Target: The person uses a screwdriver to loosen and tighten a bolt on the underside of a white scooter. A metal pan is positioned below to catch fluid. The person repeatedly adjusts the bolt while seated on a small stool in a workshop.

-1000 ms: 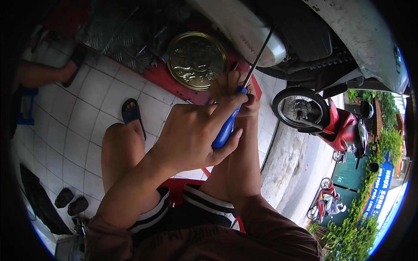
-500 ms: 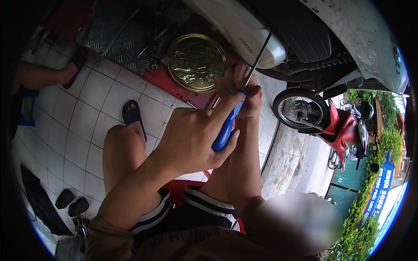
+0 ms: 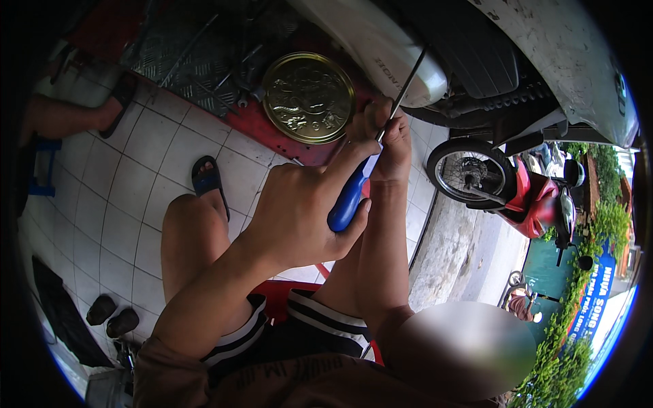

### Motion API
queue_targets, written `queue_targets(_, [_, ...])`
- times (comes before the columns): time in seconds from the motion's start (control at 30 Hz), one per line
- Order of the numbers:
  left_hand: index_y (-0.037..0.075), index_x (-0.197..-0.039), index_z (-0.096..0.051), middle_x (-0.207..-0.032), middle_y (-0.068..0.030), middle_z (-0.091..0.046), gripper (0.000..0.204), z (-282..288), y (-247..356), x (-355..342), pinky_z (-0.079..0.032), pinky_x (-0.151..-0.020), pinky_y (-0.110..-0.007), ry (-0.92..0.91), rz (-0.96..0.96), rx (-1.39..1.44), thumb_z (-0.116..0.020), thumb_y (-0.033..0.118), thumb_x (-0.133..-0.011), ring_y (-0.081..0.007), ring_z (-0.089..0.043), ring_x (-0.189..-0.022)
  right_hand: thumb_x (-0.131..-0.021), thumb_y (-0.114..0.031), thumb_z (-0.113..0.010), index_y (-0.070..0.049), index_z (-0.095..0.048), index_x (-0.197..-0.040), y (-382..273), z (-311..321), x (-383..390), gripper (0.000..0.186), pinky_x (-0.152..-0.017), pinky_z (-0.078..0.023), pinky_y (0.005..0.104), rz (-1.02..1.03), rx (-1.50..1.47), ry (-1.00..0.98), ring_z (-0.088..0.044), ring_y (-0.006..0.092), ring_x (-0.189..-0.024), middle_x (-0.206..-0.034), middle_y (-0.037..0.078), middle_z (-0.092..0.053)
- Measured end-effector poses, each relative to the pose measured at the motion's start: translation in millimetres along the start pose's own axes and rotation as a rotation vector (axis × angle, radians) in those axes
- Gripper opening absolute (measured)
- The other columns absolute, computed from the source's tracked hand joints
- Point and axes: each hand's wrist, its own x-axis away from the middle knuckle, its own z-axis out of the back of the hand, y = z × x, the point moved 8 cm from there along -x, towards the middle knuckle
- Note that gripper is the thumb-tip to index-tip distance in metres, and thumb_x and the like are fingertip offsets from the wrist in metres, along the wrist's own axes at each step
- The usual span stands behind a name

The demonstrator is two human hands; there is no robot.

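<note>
My left hand (image 3: 292, 204) is closed round the blue handle of a screwdriver (image 3: 349, 204), its index finger stretched along the neck. The long thin shaft points up and away, its far end in front of the scooter's pale side panel (image 3: 401, 68). My right hand (image 3: 393, 139) lies just beyond the handle, behind the shaft, with its fingers curled. Whether those fingers grip the shaft or some small thing is hidden. Left of my right hand, a round golden embossed lid or tray (image 3: 308, 98) lies on a red and metal platform (image 3: 265, 139).
Wrenches (image 3: 243, 98) and other tools lie on the platform's tread plate (image 3: 204, 81). At the left are another person's leg (image 3: 68, 115) and a blue stool (image 3: 44, 166). A red motorbike (image 3: 530, 197) stands outside at the right. Dark slippers (image 3: 112, 316) sit on the tiled floor.
The screwdriver's handle has turned a little in my left hand and slid slightly down and left. My right hand has shifted slightly, its fingers more curled.
</note>
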Motion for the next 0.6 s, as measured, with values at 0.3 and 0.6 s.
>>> queue_targets(0.3, [-0.002, -0.121, -0.051, -0.064, -0.0105, -0.056, 0.052, -2, -2, 1, -0.046, -0.049, -0.030, 0.170, -0.173, 0.213, -0.062, 0.013, -0.072, -0.0229, -0.060, -0.048, -0.091, -0.032, -0.053, -0.012, -0.021, -0.148, -49, 1, -28, 0.068, -0.087, -0.045, 0.0299, 0.203, 0.169, 0.342, -0.046, 0.0275, -0.123, -0.150, 0.009, -0.029])
queue_targets(0.6, [0.001, -0.095, -0.048, -0.059, -0.0063, -0.054, 0.029, 18, -14, 9, -0.039, -0.047, -0.025, 0.345, 0.119, 0.407, -0.064, 0.006, -0.071, -0.0124, -0.049, -0.047, -0.093, -0.014, -0.046, -0.008, -0.046, -0.128, -62, 35, -52, 0.036, -0.077, -0.049, 0.0282, 0.138, 0.121, 0.618, -0.058, 0.0263, -0.112, -0.129, 0.010, -0.055])
